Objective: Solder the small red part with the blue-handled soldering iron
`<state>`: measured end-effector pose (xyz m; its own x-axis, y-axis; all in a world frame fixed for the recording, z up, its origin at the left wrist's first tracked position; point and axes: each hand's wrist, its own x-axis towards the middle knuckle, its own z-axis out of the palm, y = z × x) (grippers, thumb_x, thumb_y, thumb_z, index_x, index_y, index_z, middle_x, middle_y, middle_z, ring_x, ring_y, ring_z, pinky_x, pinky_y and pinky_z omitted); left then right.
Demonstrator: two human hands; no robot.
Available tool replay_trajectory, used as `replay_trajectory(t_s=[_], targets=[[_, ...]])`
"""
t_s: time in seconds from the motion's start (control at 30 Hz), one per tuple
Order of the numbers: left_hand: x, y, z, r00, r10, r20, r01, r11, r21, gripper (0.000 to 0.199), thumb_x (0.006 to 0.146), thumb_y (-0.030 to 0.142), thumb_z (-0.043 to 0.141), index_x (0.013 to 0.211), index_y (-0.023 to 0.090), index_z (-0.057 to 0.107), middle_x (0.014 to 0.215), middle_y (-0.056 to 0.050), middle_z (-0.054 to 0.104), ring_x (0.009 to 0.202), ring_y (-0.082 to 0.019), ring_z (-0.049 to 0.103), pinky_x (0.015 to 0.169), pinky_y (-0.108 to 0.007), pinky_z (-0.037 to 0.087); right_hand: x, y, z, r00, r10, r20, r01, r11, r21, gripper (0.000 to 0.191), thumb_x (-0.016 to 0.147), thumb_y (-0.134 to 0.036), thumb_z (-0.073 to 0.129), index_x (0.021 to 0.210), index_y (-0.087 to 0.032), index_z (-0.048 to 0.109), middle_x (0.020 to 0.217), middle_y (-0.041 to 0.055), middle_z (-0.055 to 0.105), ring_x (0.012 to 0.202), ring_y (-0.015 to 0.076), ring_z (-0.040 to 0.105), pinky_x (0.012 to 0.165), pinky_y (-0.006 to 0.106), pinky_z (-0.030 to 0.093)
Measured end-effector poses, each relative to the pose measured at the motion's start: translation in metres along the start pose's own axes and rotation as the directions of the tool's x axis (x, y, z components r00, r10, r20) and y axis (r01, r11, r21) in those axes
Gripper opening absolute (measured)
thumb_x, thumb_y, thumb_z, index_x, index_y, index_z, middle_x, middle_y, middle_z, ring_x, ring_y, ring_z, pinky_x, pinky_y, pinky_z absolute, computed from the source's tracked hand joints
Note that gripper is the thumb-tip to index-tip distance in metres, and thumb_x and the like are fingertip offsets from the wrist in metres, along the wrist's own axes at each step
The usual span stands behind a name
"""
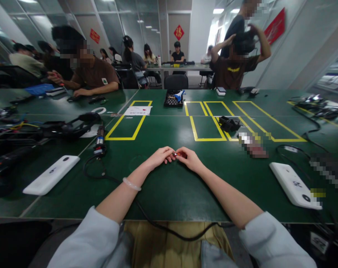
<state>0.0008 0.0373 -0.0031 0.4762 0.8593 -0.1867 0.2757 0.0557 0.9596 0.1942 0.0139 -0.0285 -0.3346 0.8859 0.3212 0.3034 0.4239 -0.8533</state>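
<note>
My left hand (162, 156) and my right hand (189, 158) meet over the green table (169, 190), fingertips almost touching. Between them is a small part (175, 154) with red or orange and dark colouring, too small to name. The thumb and fingers of my right hand pinch it. My left fingers are bent together at its other side, and they seem to hold it too. A pale bangle (131, 184) circles my left wrist.
White cases lie left (52, 175) and right (295, 185). A black cable (169, 230) hangs across the table's front edge. Farther back are yellow tape outlines (124, 139), a black tray (173, 99) and a black device (229, 124). Other people sit across the table.
</note>
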Motion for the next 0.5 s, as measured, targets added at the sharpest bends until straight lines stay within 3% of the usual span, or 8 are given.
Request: replay_trajectory(t_s=[0.13, 0.33, 0.5], targets=[[-0.0007, -0.0003, 0.0033, 1.0, 0.013, 0.012, -0.014, 0.998, 0.068, 0.038, 0.084, 0.05, 0.055, 0.086, 0.012, 0.059, 0.08, -0.006, 0.067, 0.063, -0.01, 0.055, 0.052, -0.021, 0.036, -0.0009, -0.0001, 0.0002, 0.999, -0.035, -0.021, 0.034, 0.999, -0.037, 0.016, 0.084, -0.029, 0.061, 0.095, -0.018, 0.063, 0.078, 0.0004, 0.06, 0.065, 0.0113, 0.05, 0.063, 0.024, 0.041], [-0.0024, -0.0043, 0.0055, 0.997, 0.074, -0.01, -0.073, 0.995, 0.072, 0.033, 0.079, 0.045, 0.062, 0.09, 0.014, 0.059, 0.081, -0.005, 0.066, 0.066, -0.011, 0.056, 0.056, -0.022, 0.039, -0.001, 0.0028, 0.002, 1.0, 0.02, -0.006, -0.019, 0.998, 0.065, 0.022, 0.086, -0.034, 0.06, 0.101, -0.018, 0.059, 0.08, 0.0001, 0.062, 0.065, 0.0116, 0.054, 0.064, 0.025, 0.044], [-0.0017, -0.0066, 0.0049, 0.989, 0.143, -0.04, -0.14, 0.988, 0.069, 0.033, 0.076, 0.042, 0.067, 0.092, 0.015, 0.058, 0.08, -0.003, 0.064, 0.069, -0.012, 0.057, 0.062, -0.024, 0.043, 0.0014, 0.0069, 0.0012, 0.997, 0.069, -0.02, -0.066, 0.992, 0.107, 0.02, 0.086, -0.038, 0.059, 0.09, -0.018, 0.06, 0.08, 0.001, 0.063, 0.07, 0.0129, 0.057, 0.066, 0.026, 0.045]])
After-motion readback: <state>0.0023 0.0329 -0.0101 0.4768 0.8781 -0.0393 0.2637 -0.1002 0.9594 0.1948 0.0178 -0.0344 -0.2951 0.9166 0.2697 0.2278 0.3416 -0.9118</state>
